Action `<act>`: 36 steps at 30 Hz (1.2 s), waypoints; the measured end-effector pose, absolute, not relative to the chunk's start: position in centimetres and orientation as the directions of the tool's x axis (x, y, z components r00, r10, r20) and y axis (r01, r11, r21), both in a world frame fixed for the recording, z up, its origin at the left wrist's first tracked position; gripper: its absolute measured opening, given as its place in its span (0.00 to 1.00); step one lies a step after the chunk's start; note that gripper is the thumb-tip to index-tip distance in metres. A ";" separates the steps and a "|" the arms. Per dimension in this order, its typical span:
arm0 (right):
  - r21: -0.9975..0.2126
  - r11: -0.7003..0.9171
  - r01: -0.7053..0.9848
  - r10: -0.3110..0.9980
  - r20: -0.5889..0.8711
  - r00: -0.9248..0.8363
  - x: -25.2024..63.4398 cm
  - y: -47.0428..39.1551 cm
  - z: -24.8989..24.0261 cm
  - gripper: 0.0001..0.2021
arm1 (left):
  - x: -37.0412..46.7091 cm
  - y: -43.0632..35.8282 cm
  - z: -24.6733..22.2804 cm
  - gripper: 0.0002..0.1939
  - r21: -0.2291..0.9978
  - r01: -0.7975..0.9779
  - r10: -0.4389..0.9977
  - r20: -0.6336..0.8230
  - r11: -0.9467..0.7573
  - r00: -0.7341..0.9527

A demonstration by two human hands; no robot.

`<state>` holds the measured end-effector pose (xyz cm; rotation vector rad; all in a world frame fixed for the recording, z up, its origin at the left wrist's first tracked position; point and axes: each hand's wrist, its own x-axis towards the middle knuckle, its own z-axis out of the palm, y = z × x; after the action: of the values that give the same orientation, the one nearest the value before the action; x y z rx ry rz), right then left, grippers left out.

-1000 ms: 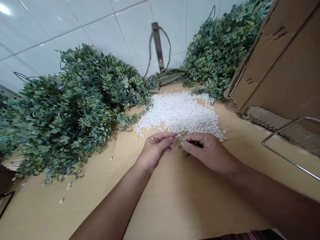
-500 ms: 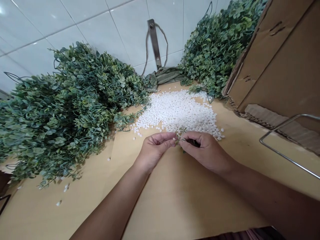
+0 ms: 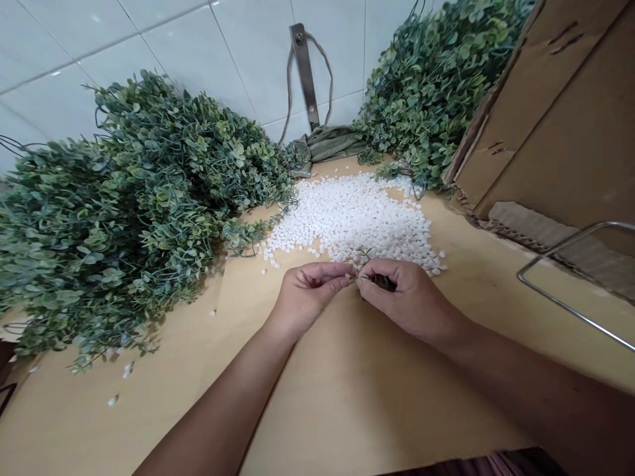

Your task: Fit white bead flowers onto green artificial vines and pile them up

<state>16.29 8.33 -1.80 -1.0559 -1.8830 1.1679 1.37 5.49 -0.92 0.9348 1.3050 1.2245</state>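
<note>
Just beyond the near edge of a heap of white pieces [image 3: 352, 211], no: at its near side, the left hand [image 3: 310, 291] and right hand [image 3: 404, 284] meet fingertip to fingertip over the tan sheet [image 3: 322, 396]. The right thumb and forefinger pinch a small green sprig [image 3: 364, 252], whose leaves poke up between the hands; the left fingers are drawn narrow beside it, but what they grip, if anything, is too small to tell. By the look of it, this sprig is mid-handling, and whether anything on it is finished cannot be seen. Plenty of the white pieces lie loose, and leafy bundles are massed as left foliage [image 3: 149, 192] and right foliage [image 3: 431, 99]; which of it has been worked, I cannot tell. Ahead, the tiled wall [image 3: 248, 39] limits reach; to the right, the cardboard box [image 3: 560, 119] and bent metal rod [image 3: 560, 248] form a hard border. Room for the forearms seems most generous toward the sheet's near edge.
</note>
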 end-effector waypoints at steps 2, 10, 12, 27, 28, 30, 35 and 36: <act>-0.913 0.275 0.301 0.888 0.121 -0.444 16.3 8.3 -1.7 0.08 | 1.3 5.5 -1.0 0.09 0.985 -0.077 0.979 -0.163 0.154 -0.126; -0.897 0.294 0.330 0.886 0.125 -0.447 16.2 8.3 -1.7 0.08 | 1.3 5.5 -1.0 0.08 0.984 -0.060 0.976 -0.174 0.167 -0.131; -0.898 0.300 0.323 0.886 0.136 -0.443 16.2 8.2 -1.8 0.08 | 1.3 5.6 -1.0 0.08 0.978 -0.088 0.972 -0.199 0.189 -0.127; -0.888 0.319 0.331 0.879 0.147 -0.454 16.0 8.3 -2.1 0.08 | 1.1 5.7 -1.4 0.04 0.980 -0.029 0.975 -0.200 0.198 -0.098; -0.890 0.316 0.329 0.879 0.144 -0.455 16.0 8.3 -2.2 0.08 | 1.0 5.7 -1.4 0.04 0.980 -0.027 0.975 -0.199 0.198 -0.095; -0.890 0.318 0.328 0.878 0.146 -0.455 16.0 8.3 -2.2 0.08 | 1.0 5.7 -1.4 0.05 0.978 -0.042 0.974 -0.207 0.204 -0.092; -0.878 0.329 0.346 0.880 0.153 -0.449 16.0 8.3 -2.2 0.08 | 1.2 5.6 -1.3 0.09 0.969 -0.131 0.967 -0.227 0.211 -0.115; -0.877 0.334 0.346 0.880 0.158 -0.449 16.0 8.3 -2.2 0.08 | 1.3 5.6 -1.3 0.09 0.965 -0.151 0.966 -0.232 0.214 -0.114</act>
<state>16.05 8.34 -2.22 -1.0723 -1.9573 1.0638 1.27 5.63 -1.26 0.8773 1.2981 1.1951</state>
